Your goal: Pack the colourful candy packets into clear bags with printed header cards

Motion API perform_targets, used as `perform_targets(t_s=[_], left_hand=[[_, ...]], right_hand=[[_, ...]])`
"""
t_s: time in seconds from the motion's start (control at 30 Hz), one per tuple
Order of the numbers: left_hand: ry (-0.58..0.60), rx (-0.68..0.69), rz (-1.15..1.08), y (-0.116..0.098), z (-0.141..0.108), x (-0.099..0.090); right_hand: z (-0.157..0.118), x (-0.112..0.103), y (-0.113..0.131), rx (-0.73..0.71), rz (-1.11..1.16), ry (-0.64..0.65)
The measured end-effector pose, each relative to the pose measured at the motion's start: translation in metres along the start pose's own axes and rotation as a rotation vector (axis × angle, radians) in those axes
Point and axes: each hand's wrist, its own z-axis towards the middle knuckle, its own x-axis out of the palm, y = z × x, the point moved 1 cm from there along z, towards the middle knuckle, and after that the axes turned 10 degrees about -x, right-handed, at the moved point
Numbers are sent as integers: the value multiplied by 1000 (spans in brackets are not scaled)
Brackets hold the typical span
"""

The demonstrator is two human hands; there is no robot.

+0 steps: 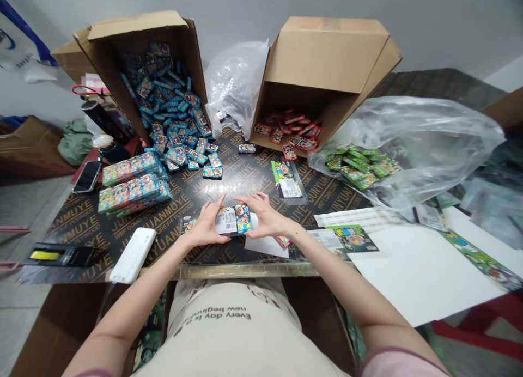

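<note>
Close to the table's front edge, my left hand and my right hand hold a small row of packs between them. The row has a grey-white labelled part on the left and a blue printed box on the right. Thumbs and fingers of both hands press on its ends. Under my right hand lies a white sheet with a red box partly hidden by the wrist. Another colourful piece shows partly behind my left hand.
Cartons of blue boxes and red boxes stand at the back, with a plastic bag between. Green packs lie in clear plastic at right. Wrapped stacks, a phone and a white power bank are left.
</note>
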Motion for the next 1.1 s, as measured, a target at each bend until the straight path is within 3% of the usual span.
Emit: perform_targets(t_s=[0.1,0.23,0.3,0.4,0.47,0.57,0.7,0.77,0.83,0.9,0.97,1.1], left_hand=[[-65,-31,12,-1,0,0],[-139,-106,10,0,1,-6],[-137,-113,13,2,2,-5],[-99,-140,31,9,6,3],[-79,-177,74,16,10,12],[-34,-197,169,25,17,27],[-38,-185,202,36,23,44],[-13,-190,183,42,24,51],[13,-196,152,47,25,54],[-10,-188,117,48,28,48],[-136,-174,94,45,37,28],[-541,-103,87,29,85,-39]], right_hand=[[-1,3,2,-2,-29,-48],[-7,12,3,90,-15,-289],[-9,19,4,75,28,-287],[1,25,-2,31,52,-173],[21,17,-20,90,-43,-228],[73,-14,-64,218,-330,-407],[159,-78,-124,330,-671,-524],[195,-110,-145,349,-705,-565],[220,-136,-158,401,-554,-641],[232,-153,-166,491,-331,-731],[231,-160,-168,545,-186,-784],[202,-154,-153,442,-92,-731]])
